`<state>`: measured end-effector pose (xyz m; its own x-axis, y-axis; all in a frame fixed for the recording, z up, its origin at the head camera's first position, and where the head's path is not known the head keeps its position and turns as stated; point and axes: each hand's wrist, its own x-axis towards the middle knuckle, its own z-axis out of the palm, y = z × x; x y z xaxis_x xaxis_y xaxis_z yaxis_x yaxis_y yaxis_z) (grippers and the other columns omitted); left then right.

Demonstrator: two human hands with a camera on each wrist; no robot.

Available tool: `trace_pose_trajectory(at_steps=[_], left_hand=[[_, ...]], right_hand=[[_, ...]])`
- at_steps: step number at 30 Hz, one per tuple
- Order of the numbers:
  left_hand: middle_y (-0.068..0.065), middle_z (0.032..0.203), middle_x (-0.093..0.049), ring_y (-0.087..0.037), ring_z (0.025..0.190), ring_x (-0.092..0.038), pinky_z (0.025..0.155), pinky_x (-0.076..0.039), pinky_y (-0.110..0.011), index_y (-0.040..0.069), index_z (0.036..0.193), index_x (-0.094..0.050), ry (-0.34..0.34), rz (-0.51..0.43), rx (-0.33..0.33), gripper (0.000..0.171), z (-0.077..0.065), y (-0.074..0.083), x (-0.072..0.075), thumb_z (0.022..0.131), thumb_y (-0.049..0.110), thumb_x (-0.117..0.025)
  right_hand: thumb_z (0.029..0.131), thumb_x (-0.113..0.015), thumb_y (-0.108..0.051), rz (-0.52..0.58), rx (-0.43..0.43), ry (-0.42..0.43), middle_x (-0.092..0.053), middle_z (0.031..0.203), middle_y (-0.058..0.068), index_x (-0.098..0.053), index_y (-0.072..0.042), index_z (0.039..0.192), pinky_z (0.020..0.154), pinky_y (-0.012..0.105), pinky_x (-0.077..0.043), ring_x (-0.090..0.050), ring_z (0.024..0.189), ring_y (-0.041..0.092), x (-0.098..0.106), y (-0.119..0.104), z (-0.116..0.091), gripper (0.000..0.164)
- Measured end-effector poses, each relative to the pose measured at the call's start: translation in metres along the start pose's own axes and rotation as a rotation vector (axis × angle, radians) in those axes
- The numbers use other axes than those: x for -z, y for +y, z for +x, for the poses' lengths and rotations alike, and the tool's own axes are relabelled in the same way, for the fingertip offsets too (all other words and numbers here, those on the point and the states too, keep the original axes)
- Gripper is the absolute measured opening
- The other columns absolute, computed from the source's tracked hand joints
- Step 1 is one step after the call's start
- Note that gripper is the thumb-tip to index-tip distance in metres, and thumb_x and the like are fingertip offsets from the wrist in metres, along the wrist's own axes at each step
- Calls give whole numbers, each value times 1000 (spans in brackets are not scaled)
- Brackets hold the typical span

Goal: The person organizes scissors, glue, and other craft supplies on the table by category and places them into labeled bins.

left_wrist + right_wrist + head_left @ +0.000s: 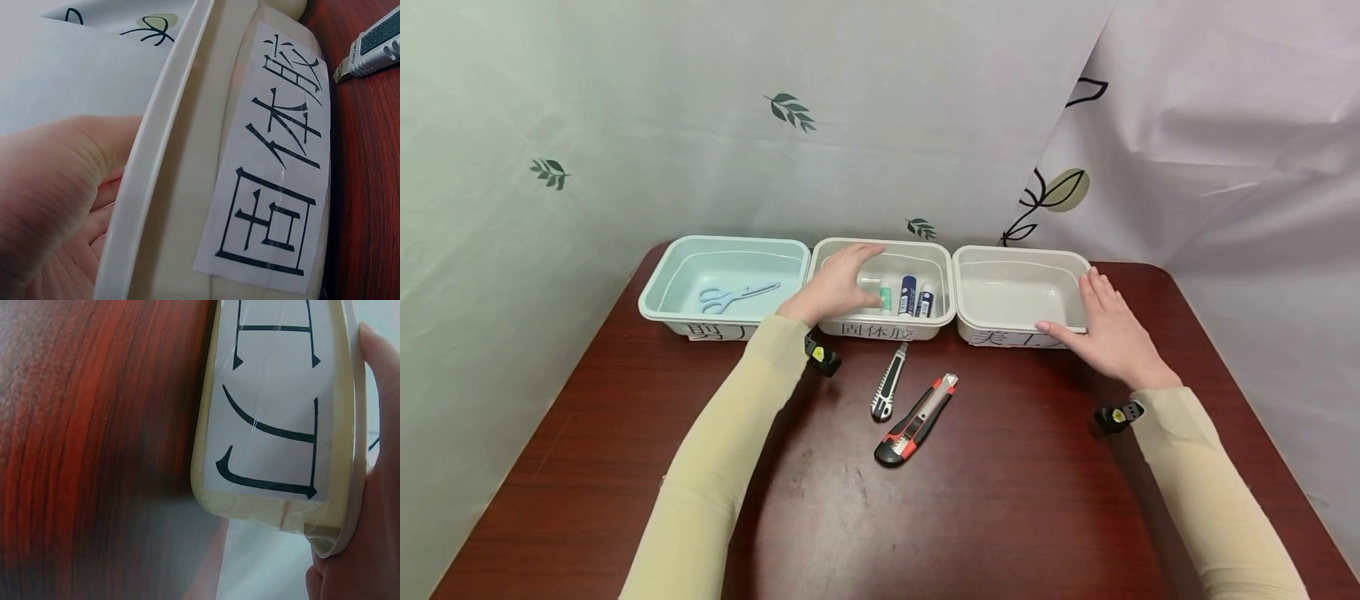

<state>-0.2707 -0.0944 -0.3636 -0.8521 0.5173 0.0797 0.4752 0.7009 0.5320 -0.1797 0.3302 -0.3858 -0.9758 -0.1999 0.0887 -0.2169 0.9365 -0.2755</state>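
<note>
My left hand (pixel 841 287) reaches over the near rim of the middle bin (pixel 820 317), fingers spread and nothing held. Inside that bin, close to the thumb, is a small green glue stick (pixel 886 298). Two dark blue glue sticks (pixel 907 295) stand beside it. At the right bin (pixel 1018 323), my right hand (pixel 1108 333) rests along the front right corner, its fingers straight along the side and its thumb at the front rim. Between the arms lie a black-and-silver utility knife (pixel 889 383) and a red-and-black utility knife (pixel 917 421).
A light blue bin (pixel 651 310) on the left holds blue scissors (pixel 730 296). All the bins stand side by side at the back of the dark red table (pixel 1000 517), with written paper labels on their fronts. Behind them hangs a pale leaf-patterned cloth (pixel 850 175).
</note>
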Motion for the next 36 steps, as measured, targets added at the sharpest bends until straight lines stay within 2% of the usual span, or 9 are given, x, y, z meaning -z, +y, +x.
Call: trace_pose_trajectory(at_steps=[14, 26, 33, 36], left_hand=[[-12, 154, -45, -31, 144, -36, 119, -24, -42, 5, 153, -44, 41, -29, -7, 83, -6, 1, 2, 84, 28, -84], [-16, 149, -51, -32, 140, -42, 117, -28, -39, 0, 149, -49, 130, -48, -77, 74, -24, 7, 1, 88, 29, -80], [-14, 149, -50, -32, 141, -40, 117, -27, -41, 3, 149, -49, 159, -61, -74, 72, -37, 13, 1, 90, 32, -79], [-13, 149, -51, -30, 140, -41, 117, -28, -40, 2, 149, -50, 166, -58, -93, 73, -41, 17, 1, 90, 32, -79]], right_hand=[[95, -58, -62, 2, -4, -6, 3, 166, 26, -9, 11, 157, 122, 48, 0, 4, 153, 37, 0, 1, -1, 108], [95, -59, -62, 3, 2, 1, 1, 165, 27, -10, 11, 157, 122, 51, -4, 2, 153, 38, -1, 1, -1, 108], [95, -59, -62, 5, 6, 8, 1, 165, 28, -10, 11, 157, 122, 51, -4, 3, 153, 37, -1, 1, 0, 108], [95, -59, -62, 8, 6, 9, 1, 165, 27, -10, 11, 157, 122, 50, -2, 4, 153, 37, -1, 0, 0, 108]])
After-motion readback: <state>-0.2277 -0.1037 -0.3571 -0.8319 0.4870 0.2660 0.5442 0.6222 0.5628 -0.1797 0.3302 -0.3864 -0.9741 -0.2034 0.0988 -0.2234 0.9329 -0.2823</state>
